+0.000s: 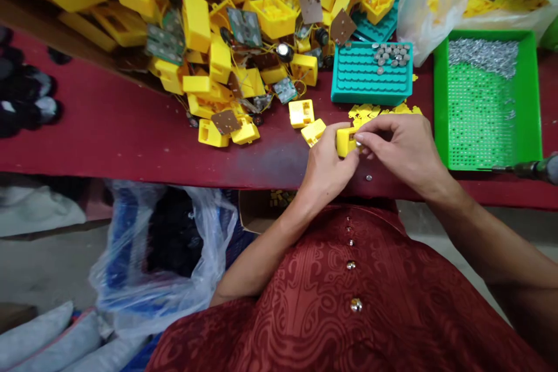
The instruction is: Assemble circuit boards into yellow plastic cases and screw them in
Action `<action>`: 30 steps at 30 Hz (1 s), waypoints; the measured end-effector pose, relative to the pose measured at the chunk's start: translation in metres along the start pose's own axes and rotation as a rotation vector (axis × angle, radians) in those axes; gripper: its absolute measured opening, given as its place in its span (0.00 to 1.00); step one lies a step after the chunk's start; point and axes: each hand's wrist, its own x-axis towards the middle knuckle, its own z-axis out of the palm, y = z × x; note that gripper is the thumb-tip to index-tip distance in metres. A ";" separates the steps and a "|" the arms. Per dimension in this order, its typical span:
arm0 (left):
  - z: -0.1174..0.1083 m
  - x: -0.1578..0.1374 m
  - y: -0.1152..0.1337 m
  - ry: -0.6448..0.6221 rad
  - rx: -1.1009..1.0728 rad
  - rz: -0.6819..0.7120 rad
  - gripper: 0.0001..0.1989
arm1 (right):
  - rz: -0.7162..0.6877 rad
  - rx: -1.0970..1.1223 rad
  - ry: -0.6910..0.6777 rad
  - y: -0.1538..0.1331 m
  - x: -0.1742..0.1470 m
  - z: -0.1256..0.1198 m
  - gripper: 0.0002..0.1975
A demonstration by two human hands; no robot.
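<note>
Both hands meet at the table (131,133) edge: the left hand (325,165) has its grip clamped on a yellow case (346,140), the right hand (403,148) pinching a small cell (358,142) against it.

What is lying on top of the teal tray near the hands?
A small cluster of silver button-like discs lies on the teal tray at its far end. Its other slots look bare. Whatever is under the tray is hidden.

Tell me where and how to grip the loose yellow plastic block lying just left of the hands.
Take the yellow plastic block from above, pinching its two long side faces. It lies flat and slightly skewed on the red table, apart from its neighbours, so both sides look free; the left hand sits closest.
</note>
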 end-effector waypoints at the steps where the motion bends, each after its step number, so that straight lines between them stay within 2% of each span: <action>1: 0.001 0.002 -0.002 -0.013 -0.049 -0.025 0.21 | -0.010 0.009 0.026 0.000 -0.001 0.001 0.05; 6: 0.005 0.006 -0.002 -0.110 -0.270 -0.098 0.17 | -0.175 -0.135 0.175 -0.002 -0.011 0.009 0.06; 10: 0.006 0.004 0.006 -0.145 -0.366 -0.105 0.14 | -0.345 -0.266 0.210 -0.001 -0.013 0.015 0.10; 13: 0.004 0.002 0.010 -0.165 -0.426 -0.090 0.16 | -0.358 -0.263 0.202 0.000 -0.012 0.012 0.10; 16: 0.002 0.001 0.011 -0.179 -0.476 -0.125 0.19 | -0.305 -0.173 0.202 0.000 -0.010 0.004 0.09; 20: -0.003 0.002 0.012 -0.215 -0.605 -0.175 0.21 | -0.314 -0.087 0.275 0.004 -0.012 -0.006 0.11; 22: -0.005 0.002 0.013 -0.235 -0.633 -0.179 0.22 | -0.406 -0.142 0.301 0.010 -0.013 -0.007 0.11; 26: -0.008 -0.001 0.013 -0.277 -0.653 -0.175 0.19 | -0.689 -0.329 0.266 0.020 -0.013 -0.004 0.11; 30: -0.009 -0.003 0.010 -0.267 -0.621 -0.181 0.15 | -0.808 -0.447 0.198 0.022 -0.012 -0.011 0.12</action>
